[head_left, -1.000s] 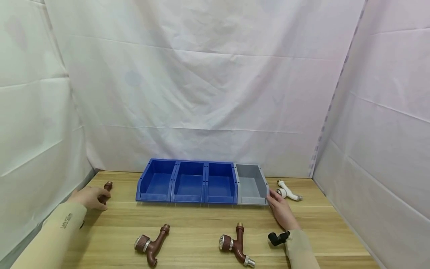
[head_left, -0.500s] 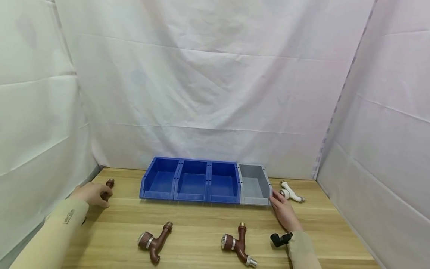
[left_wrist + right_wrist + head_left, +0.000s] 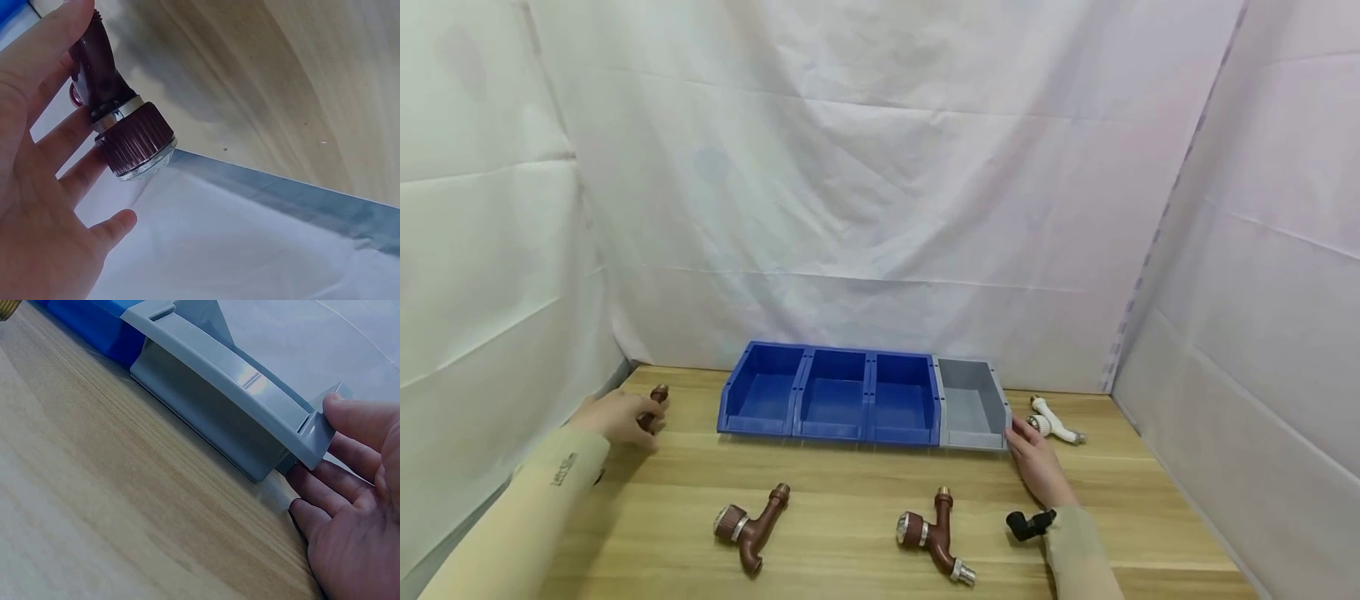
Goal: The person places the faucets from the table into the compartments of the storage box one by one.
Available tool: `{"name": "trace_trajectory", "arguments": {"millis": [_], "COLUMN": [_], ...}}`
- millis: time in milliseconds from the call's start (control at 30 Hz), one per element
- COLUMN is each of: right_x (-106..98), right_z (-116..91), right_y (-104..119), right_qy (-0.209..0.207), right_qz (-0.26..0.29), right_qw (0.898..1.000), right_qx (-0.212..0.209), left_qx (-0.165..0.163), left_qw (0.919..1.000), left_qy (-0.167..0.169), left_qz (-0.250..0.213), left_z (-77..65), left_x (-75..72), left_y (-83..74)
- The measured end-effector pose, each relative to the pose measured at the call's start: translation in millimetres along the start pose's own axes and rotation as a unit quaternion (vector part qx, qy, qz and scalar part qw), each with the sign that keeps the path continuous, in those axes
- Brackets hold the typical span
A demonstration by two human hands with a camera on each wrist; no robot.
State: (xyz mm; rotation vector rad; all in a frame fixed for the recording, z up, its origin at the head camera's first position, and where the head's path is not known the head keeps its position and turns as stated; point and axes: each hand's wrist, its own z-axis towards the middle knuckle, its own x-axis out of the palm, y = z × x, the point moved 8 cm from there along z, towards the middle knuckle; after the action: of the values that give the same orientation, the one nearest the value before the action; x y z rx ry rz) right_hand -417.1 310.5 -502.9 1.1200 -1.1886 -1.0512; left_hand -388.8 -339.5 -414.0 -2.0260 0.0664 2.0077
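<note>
In the left wrist view, my left hand [image 3: 50,150] holds a dark brown tap [image 3: 103,78], thumb on one side of its body and fingers on the other; its ribbed knob with a clear cap points away from the palm. The head view has this left hand [image 3: 617,415] at the far left, partly covering the tap [image 3: 658,393]. My right hand [image 3: 353,481] pinches the front corner of a grey bin [image 3: 212,375], its thumb on the rim and fingers against the side. That bin [image 3: 970,408] ends a row of blue bins [image 3: 830,429].
Two brown taps lie at the front: one with a plain spout [image 3: 756,533], one with a metal nozzle [image 3: 940,542]. A white tap [image 3: 1054,425] rests behind my right hand. White cloth [image 3: 865,183] encloses the wooden table [image 3: 835,483] at the back and sides.
The head view has shifted a little, so the bins and taps appear slightly farther right and higher. My left hand stays at the tap, and my right hand keeps hold of the grey bin.
</note>
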Motion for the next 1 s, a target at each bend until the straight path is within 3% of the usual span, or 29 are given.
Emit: {"name": "trace_trajectory", "arguments": {"millis": [267, 1000], "right_x": [1.4, 0.1], "right_z": [2.0, 0.1], "right_y": [4.3, -0.5], "right_qy": [0.009, 0.005], "right_qz": [0.001, -0.002], "right_qw": [1.000, 1.000], "right_qx": [-0.004, -0.003], "left_qx": [0.011, 0.049], "left_qw": [0.9999, 0.9987], "left_qy": [-0.004, 0.006], "left_qz": [0.012, -0.012], "left_z": [4.2, 1.8], "left_x": [-3.2, -4.0], "left_y": [-11.0, -17.4]}}
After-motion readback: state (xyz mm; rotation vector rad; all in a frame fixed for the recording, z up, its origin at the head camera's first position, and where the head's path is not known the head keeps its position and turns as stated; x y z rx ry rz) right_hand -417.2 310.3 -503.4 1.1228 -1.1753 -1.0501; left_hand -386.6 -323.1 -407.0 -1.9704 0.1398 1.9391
